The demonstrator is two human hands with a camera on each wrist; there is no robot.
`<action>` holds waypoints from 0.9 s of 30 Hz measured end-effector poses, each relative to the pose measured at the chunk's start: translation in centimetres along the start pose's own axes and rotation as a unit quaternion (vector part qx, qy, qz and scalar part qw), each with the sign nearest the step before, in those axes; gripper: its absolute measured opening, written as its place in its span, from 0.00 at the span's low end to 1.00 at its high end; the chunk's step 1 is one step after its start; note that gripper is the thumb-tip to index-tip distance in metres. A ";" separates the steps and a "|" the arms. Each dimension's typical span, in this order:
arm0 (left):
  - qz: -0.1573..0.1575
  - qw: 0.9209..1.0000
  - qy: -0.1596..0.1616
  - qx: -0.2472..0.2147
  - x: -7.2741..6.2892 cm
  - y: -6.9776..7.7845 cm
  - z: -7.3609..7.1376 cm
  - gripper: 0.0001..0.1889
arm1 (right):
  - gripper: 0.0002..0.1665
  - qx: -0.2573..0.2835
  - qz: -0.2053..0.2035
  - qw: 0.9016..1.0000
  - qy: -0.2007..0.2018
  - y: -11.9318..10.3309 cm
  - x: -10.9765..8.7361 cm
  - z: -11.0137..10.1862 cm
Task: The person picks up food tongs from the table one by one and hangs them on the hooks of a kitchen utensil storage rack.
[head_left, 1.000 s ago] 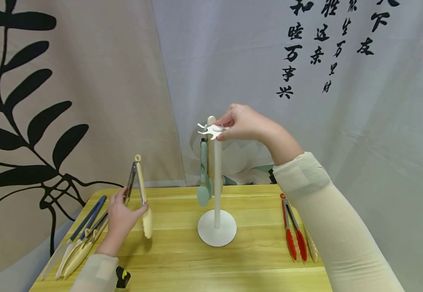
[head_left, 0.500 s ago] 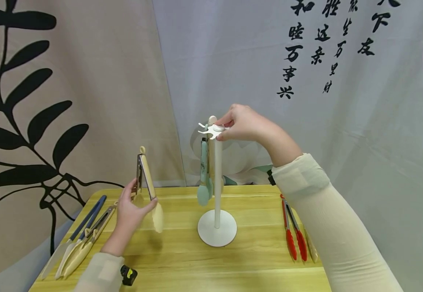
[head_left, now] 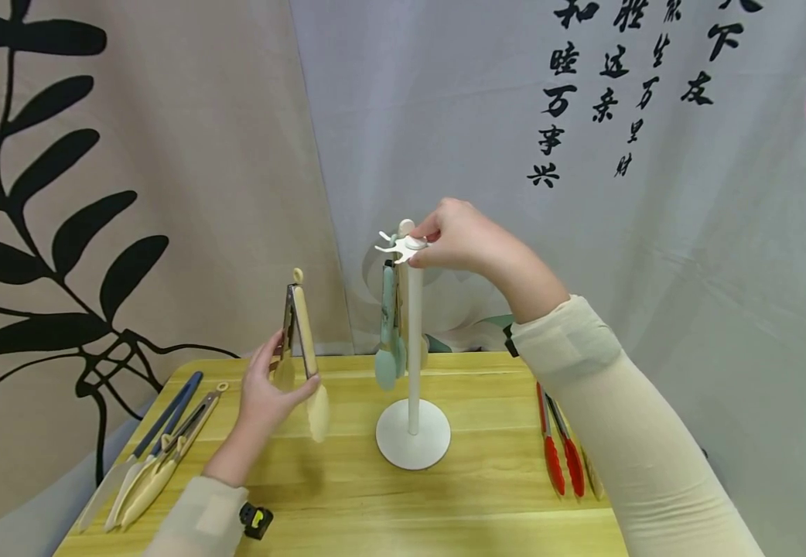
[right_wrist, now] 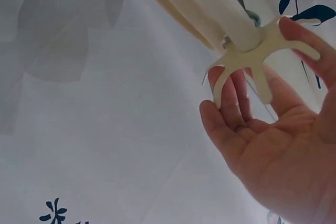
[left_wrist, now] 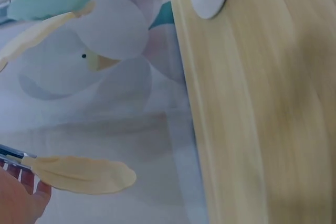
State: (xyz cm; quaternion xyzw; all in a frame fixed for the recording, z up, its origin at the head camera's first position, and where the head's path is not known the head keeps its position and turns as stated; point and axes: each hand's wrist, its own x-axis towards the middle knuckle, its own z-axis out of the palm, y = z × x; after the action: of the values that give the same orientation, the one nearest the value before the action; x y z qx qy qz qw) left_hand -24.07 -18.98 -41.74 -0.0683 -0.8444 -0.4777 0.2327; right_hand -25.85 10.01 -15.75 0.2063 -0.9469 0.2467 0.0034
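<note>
In the head view my left hand (head_left: 267,394) holds cream-tipped kitchen tongs (head_left: 307,333) upright in the air, ring end up, left of a white stand. Their cream scalloped tip (left_wrist: 84,174) shows beside the fingers in the left wrist view. My right hand (head_left: 469,240) grips the white hooked top (head_left: 403,246) of the stand (head_left: 414,348); in the right wrist view the fingers curl around the branching hooks (right_wrist: 257,51). Mint-green tongs (head_left: 387,333) hang from the stand's back left side, with a cream utensil (right_wrist: 178,14) hanging behind the pole.
At the table's left lie blue-handled tongs (head_left: 159,425) and another cream pair of tongs (head_left: 166,464). Red-tipped tongs (head_left: 561,449) lie on the right, beside a cream utensil (head_left: 593,476) partly covered by the right sleeve. A printed curtain (head_left: 236,155) hangs behind the wooden table (head_left: 347,503).
My left hand has carried the cream tongs rightward and upward, closer to the stand. The right hand has stayed on the stand's top, with a slight turn of the hooks.
</note>
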 end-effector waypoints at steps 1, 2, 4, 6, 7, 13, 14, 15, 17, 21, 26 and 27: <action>0.006 1.000 -0.003 0.001 0.0 0.2 0.1 0.51 | 0.21 -0.002 0.003 1.000 0.001 -0.1 0.0 0.0; 0.012 1.000 -0.005 0.000 0.1 0.4 0.2 0.51 | 0.22 -0.002 0.007 1.000 0.001 -0.1 0.0 0.0; 0.025 1.000 -0.007 -0.004 0.1 0.8 0.4 0.51 | 0.23 -0.006 0.014 1.000 0.001 -0.3 0.0 0.1; 0.035 0.999 -0.009 -0.010 0.2 1.3 0.6 0.51 | 0.24 -0.009 0.020 1.000 0.002 -0.4 0.0 0.1; 0.040 0.999 -0.010 -0.012 0.2 1.5 0.7 0.51 | 0.24 -0.011 0.022 1.000 0.001 -0.4 0.0 0.1; 0.060 0.997 -0.018 -0.037 0.7 2.9 1.6 0.50 | 0.24 -0.013 0.036 0.999 0.004 -0.6 -0.2 0.0; 0.063 0.997 -0.020 -0.040 0.8 3.2 1.7 0.50 | 0.23 -0.013 0.038 0.999 0.004 -0.7 -0.2 0.0; 0.067 0.997 -0.022 -0.042 0.9 3.4 1.8 0.50 | 0.23 -0.012 0.040 0.999 0.006 -0.7 -0.2 0.0; 0.071 0.996 -0.025 -0.048 1.1 4.0 2.1 0.50 | 0.17 -0.016 0.039 0.999 0.007 -0.8 -0.3 0.1; 0.085 0.994 -0.029 -0.055 1.4 4.9 2.6 0.49 | 0.08 -0.027 0.039 0.999 0.010 -1.0 -0.3 0.1; 0.089 0.993 -0.038 -0.064 1.6 5.8 3.0 0.49 | 0.09 -0.029 0.051 0.998 0.007 -1.2 -0.3 0.2; 0.089 0.993 -0.040 -0.066 1.6 6.0 3.1 0.50 | 0.10 -0.029 0.054 0.998 0.006 -1.2 -0.3 0.2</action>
State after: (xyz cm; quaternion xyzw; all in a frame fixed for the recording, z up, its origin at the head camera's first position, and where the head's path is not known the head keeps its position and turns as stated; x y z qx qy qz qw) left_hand -24.47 -13.34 -37.70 -0.1778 -0.8099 -0.5068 0.2357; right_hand -25.11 9.05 -15.37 0.1533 -0.9633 0.2205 0.0021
